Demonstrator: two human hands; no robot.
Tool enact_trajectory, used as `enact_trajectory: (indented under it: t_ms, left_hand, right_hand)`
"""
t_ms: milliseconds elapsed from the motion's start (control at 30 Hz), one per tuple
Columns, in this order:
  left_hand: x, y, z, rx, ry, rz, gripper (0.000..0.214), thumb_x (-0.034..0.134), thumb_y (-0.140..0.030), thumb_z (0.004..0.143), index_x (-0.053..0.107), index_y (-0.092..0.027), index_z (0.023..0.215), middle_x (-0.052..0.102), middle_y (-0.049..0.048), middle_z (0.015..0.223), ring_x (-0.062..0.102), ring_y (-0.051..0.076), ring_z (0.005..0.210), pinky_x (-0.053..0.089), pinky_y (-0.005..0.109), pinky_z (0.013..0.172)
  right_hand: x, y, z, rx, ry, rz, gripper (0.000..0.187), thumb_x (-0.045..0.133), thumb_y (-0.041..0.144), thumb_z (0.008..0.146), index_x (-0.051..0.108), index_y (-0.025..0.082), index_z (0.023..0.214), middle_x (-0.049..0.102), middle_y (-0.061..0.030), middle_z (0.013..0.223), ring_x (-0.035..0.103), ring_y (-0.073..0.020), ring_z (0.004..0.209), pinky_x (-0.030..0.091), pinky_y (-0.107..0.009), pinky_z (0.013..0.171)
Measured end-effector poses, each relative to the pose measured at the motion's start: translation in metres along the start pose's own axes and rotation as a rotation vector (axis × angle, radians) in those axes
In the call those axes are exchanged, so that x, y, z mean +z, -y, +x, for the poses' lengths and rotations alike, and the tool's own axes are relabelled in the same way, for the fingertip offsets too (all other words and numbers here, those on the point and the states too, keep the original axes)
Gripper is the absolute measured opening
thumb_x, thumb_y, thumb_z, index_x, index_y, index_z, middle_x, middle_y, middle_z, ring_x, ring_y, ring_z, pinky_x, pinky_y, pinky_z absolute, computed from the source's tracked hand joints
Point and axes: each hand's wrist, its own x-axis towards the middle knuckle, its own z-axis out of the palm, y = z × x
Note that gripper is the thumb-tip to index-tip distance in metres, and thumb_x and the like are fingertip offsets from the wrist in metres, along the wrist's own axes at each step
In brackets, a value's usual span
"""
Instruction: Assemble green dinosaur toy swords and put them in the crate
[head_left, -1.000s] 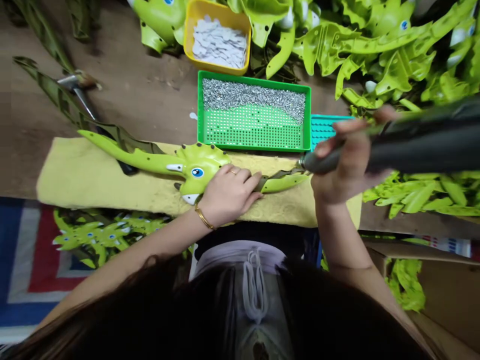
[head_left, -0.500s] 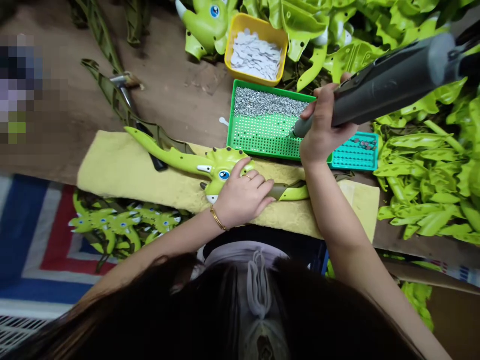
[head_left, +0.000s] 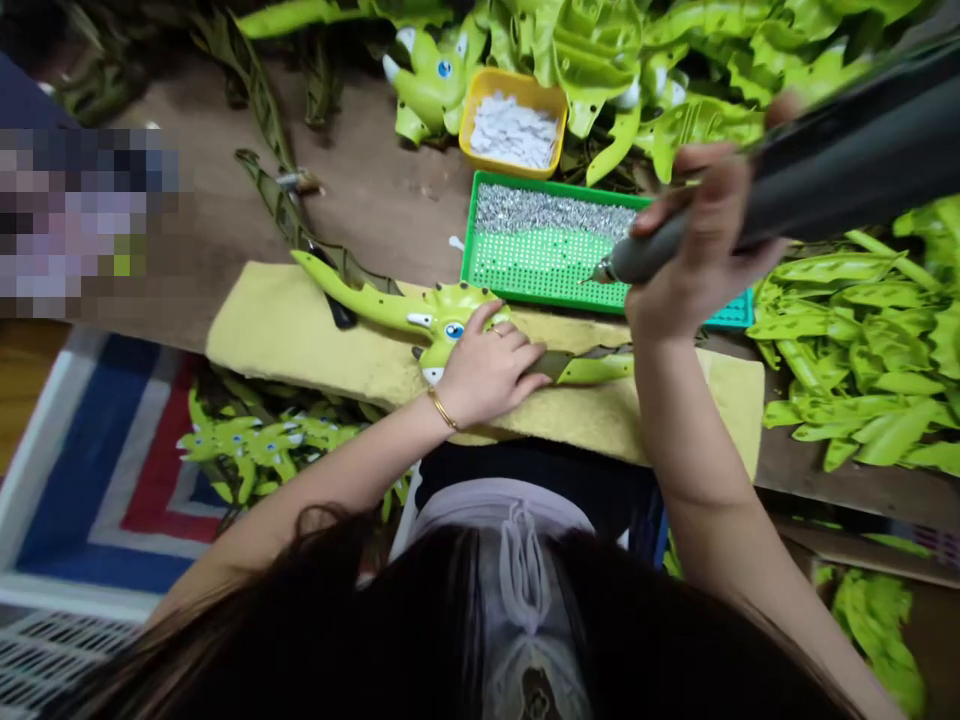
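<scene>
Right fingers [head_left: 714,215] wrapped round dark driver [head_left: 840,160] — tip [head_left: 596,274] over green tray [head_left: 491,262] — left fingers [head_left: 525,357] holding down toy dinosaur [head_left: 466,301].

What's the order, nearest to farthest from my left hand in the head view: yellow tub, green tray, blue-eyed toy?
From your left hand:
1. Blue-eyed toy: under it, touching.
2. Green tray: beyond the toy, ahead and rightward.
3. Yellow tub: farther ahead, behind the tray.

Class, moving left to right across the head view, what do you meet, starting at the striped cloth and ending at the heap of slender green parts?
Striped cloth, black handle, gold bracelet, left hand, right hand, heap of slender green parts.
</scene>
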Motion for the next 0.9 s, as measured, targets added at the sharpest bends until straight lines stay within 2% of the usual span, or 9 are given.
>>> enact_trajectory:
  t_ms: [67,200,333,500,633,700,767,867,900]
  left_hand:
    - [0.002,0.0,0.001,-0.003,-0.009,0.016,0.035,0.056,-0.045,0.09,0.072,-0.019,0.107,0.074,0.0056,0.088,0.066,0.023,0.089,0.035,0.054,0.109]
    - [0.003,0.001,0.002,-0.012,-0.001,0.044,0.036,0.057,-0.047,0.089,0.071,-0.02,0.108,0.073,0.0043,0.088,0.065,0.023,0.088,0.037,0.053,0.109]
    - [0.005,0.001,0.003,-0.02,-0.005,-0.013,0.032,0.057,-0.046,0.088,0.072,-0.023,0.106,0.072,0.0029,0.085,0.064,0.024,0.089,0.035,0.056,0.11]
    - [0.01,0.001,0.004,-0.068,-0.064,-0.158,0.026,0.059,-0.039,0.086,0.074,-0.024,0.101,0.071,0.0019,0.08,0.065,0.026,0.091,0.032,0.062,0.108]
    - [0.007,0.0,0.004,-0.049,-0.054,-0.077,0.026,0.059,-0.04,0.086,0.074,-0.022,0.099,0.071,0.0021,0.079,0.065,0.025,0.088,0.036,0.059,0.107]
    - [0.004,-0.001,0.004,-0.03,-0.046,-0.021,0.028,0.058,-0.041,0.087,0.074,-0.021,0.1,0.071,0.003,0.081,0.065,0.024,0.086,0.038,0.056,0.106]
    - [0.002,-0.001,0.004,-0.023,-0.041,-0.008,0.031,0.058,-0.041,0.088,0.074,-0.019,0.101,0.072,0.0051,0.081,0.066,0.023,0.085,0.039,0.055,0.106]
    - [0.0,-0.001,0.003,-0.024,-0.038,-0.029,0.033,0.057,-0.042,0.089,0.074,-0.016,0.103,0.073,0.0072,0.082,0.066,0.024,0.085,0.04,0.055,0.105]
    - [0.0,-0.001,0.002,-0.022,-0.037,-0.028,0.034,0.057,-0.042,0.089,0.074,-0.016,0.104,0.073,0.0072,0.082,0.066,0.025,0.085,0.04,0.055,0.105]
  right_hand:
    - [-0.008,0.026,-0.014,0.007,0.06,0.048,0.029,0.07,0.038,0.082,0.066,0.033,0.11,0.068,0.0064,0.083,0.052,-0.002,0.044,0.038,-0.017,0.039]
    - [-0.028,0.061,-0.051,0.026,0.198,-0.074,0.037,0.07,0.04,0.081,0.063,0.034,0.117,0.067,0.0067,0.083,0.051,-0.0034,0.042,0.043,-0.019,0.037]
    - [-0.037,0.062,-0.067,-0.018,0.207,-0.149,0.041,0.068,0.045,0.082,0.057,0.038,0.121,0.061,0.0071,0.08,0.046,-0.0039,0.041,0.041,-0.02,0.036]
    - [-0.042,0.055,-0.076,0.054,0.286,-0.185,0.038,0.066,0.042,0.084,0.058,0.039,0.12,0.054,0.0072,0.072,0.054,-0.0063,0.05,0.048,-0.021,0.046]
    - [-0.051,0.061,-0.081,0.083,0.348,-0.207,0.045,0.069,0.041,0.081,0.056,0.038,0.125,0.058,0.0075,0.074,0.057,-0.0071,0.052,0.051,-0.023,0.048]
    - [-0.047,0.064,-0.074,0.124,0.382,-0.205,0.047,0.07,0.039,0.08,0.057,0.036,0.125,0.062,0.0073,0.075,0.057,-0.0072,0.05,0.051,-0.023,0.047]
    - [-0.032,0.06,-0.058,0.147,0.362,-0.195,0.041,0.07,0.038,0.081,0.061,0.035,0.121,0.066,0.0071,0.077,0.055,-0.006,0.046,0.047,-0.022,0.042]
    - [0.003,0.032,-0.028,0.05,0.119,-0.175,0.025,0.071,0.043,0.081,0.066,0.033,0.102,0.067,0.0071,0.08,0.05,-0.0034,0.042,0.038,-0.02,0.036]
    - [0.013,0.017,-0.02,0.021,0.044,-0.188,0.025,0.07,0.048,0.08,0.065,0.031,0.098,0.066,0.0065,0.082,0.051,-0.0034,0.043,0.039,-0.021,0.038]
